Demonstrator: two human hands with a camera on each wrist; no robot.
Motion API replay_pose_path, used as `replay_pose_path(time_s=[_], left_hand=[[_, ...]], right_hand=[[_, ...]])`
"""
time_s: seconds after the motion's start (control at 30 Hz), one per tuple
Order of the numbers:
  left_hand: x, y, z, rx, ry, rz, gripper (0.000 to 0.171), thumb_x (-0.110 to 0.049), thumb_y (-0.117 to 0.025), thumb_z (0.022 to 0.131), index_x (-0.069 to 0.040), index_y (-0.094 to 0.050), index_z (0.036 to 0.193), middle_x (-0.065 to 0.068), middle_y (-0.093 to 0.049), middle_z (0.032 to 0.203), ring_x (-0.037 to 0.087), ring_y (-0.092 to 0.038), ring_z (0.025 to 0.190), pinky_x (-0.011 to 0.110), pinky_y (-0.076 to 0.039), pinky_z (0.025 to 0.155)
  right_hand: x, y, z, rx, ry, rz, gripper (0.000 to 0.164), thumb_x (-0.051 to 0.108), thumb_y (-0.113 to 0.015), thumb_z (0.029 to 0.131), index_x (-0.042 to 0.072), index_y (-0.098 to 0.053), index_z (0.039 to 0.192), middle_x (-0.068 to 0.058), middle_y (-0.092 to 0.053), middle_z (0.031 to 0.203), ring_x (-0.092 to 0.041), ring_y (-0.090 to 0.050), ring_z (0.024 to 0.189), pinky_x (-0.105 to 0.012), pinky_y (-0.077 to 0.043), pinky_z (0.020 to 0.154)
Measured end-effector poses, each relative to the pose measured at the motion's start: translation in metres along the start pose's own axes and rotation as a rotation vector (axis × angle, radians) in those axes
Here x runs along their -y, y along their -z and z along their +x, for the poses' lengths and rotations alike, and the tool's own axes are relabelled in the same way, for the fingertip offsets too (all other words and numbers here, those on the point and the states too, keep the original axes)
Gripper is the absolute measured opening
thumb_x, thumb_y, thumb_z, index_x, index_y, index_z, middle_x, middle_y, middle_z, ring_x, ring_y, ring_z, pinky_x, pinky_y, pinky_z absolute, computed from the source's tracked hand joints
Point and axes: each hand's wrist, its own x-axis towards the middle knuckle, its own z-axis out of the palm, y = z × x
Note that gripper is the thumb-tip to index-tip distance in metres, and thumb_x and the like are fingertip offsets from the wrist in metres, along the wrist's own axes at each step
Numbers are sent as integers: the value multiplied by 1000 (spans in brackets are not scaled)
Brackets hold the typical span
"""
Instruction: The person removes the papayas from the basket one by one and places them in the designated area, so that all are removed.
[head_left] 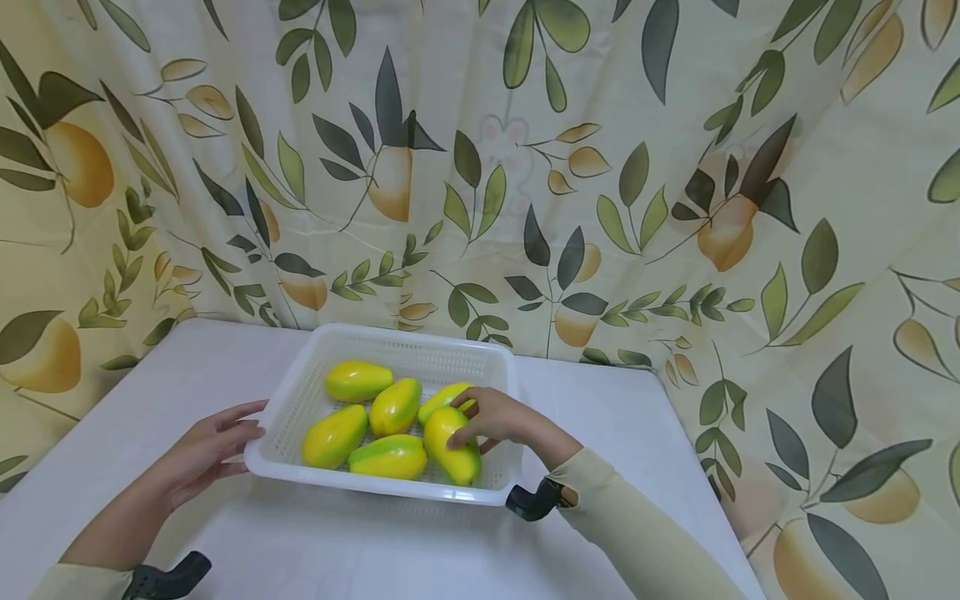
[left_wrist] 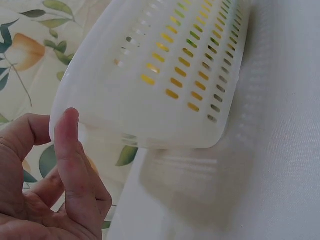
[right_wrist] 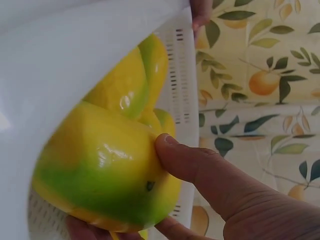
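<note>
A white plastic basket point(head_left: 390, 490) with slotted sides holds several yellow-green mangoes. At its left end, my left hand point(head_left: 213, 446) pinches the rim between thumb and fingers; the left wrist view shows these fingers point(left_wrist: 67, 135) at the basket's corner. My right hand point(head_left: 498, 417) reaches in over the right end and grips the rightmost mango point(head_left: 456, 467). In the right wrist view, the thumb point(right_wrist: 175, 152) presses on one side of that mango, and fingertips show under its far side. Another mango point(head_left: 444, 402) lies just behind it, partly covered by the right hand.
The basket stands on a table with a white cloth point(head_left: 322, 542). A curtain point(head_left: 450, 250) printed with leaves and fruit hangs behind and at both sides. Black wrist straps point(head_left: 168, 575) show at both cuffs.
</note>
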Motion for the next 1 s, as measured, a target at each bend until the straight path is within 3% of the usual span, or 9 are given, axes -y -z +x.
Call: replay_pose_path(time_s=[0.27,0.5,1.0], left_hand=[[2,1,1,8,-1,-4,76,-26,-61,97,-2,-20,155,-3,-63,120,14,-67,100,40,-60,84],[2,1,1,14,4,-18,74,-26,-61,97,-3,-20,155,-6,-63,118,15,-67,99,39,-60,85],[1,-1,1,4,16,-17,75,-25,-62,96,-3,-21,155,-8,-63,113,13,-67,98,37,-60,85]], right_hand=[[3,9,-4,-6,-14,40,69,19,-84,74,4,-54,134,-19,-59,127,-28,-63,104,-45,-62,74],[4,19,-7,6,-36,71,69,20,-83,76,5,-52,136,-21,-57,130,-26,-65,101,-40,-63,70],[-2,39,-14,8,-71,224,69,18,-79,80,6,-48,141,-22,-53,133,-30,-65,104,-43,-62,73]])
